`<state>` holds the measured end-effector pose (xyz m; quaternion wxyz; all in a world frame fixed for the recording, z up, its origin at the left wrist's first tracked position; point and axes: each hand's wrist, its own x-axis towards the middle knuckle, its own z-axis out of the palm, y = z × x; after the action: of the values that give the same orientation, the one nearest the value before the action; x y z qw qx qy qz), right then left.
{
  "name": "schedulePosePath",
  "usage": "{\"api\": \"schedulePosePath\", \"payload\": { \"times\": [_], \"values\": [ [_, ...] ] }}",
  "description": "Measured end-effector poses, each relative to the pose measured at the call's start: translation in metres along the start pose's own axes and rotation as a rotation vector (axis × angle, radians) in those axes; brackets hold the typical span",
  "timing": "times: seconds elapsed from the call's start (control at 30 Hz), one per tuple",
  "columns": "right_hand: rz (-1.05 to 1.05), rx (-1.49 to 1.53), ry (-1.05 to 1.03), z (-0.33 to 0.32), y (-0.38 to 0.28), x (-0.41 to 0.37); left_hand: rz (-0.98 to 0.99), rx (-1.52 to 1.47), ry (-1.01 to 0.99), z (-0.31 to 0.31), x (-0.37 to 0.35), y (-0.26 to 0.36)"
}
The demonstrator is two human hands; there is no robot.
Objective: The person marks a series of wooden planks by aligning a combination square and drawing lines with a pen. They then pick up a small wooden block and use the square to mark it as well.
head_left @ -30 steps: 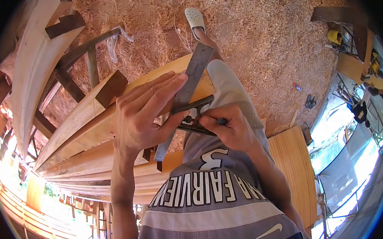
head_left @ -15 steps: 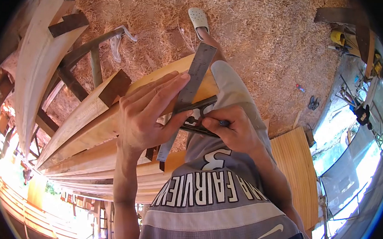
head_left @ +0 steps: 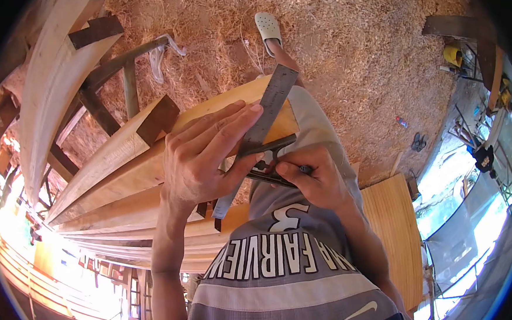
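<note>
A combination square with a long steel rule (head_left: 274, 102) lies slanting across the end of a pale wooden beam (head_left: 144, 168). Its dark head (head_left: 274, 146) sits around the rule's middle. My left hand (head_left: 200, 156) rests over the beam with its fingers stretched out. The index fingertip touches the rule's edge and the thumb presses near the head, steadying the square. My right hand (head_left: 313, 175) is closed beside the head, thumb and index finger pinched together. A dark pen-like thing (head_left: 305, 169) shows its end out of this fist; its tip is hidden.
Several long curved beams (head_left: 107, 145) fan out at left, with dark wooden supports (head_left: 97, 112) among them. A wide board (head_left: 392, 233) lies at right. Wood shavings (head_left: 355, 66) cover the ground. A clog-shod foot (head_left: 268, 27) is ahead. A pair of sandals (head_left: 419, 141) lies farther right.
The square and both hands appear slightly farther right and lower in view, along with the beams. Both hands keep nearly the same hold.
</note>
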<state>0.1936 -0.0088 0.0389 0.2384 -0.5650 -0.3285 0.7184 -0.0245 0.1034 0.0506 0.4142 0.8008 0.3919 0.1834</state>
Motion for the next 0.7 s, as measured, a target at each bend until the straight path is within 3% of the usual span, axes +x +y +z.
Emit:
{"api": "schedulePosePath", "payload": {
  "times": [0.3,0.37,0.5,0.6,0.67,0.7],
  "values": [
    [0.04,0.112,0.019,0.003,0.001,-0.001,-0.001,0.0,0.0,0.0,-0.001,-0.001],
    [0.023,-0.014,-0.007,0.0,0.0,-0.001,-0.001,-0.004,0.002,0.001,-0.001,-0.002],
    [0.104,0.011,-0.051,-0.005,-0.009,-0.002,0.002,-0.003,0.001,-0.001,0.0,0.0],
    [-0.006,-0.115,0.053,-0.016,-0.029,-0.004,-0.009,-0.001,-0.004,0.0,-0.001,0.0],
    [-0.138,-0.237,0.312,-0.033,-0.036,-0.007,-0.009,-0.003,-0.002,0.0,-0.001,0.0],
    [-0.083,-0.186,0.38,-0.043,-0.042,-0.01,-0.009,-0.007,-0.001,0.001,-0.001,0.0]
  ]
}}
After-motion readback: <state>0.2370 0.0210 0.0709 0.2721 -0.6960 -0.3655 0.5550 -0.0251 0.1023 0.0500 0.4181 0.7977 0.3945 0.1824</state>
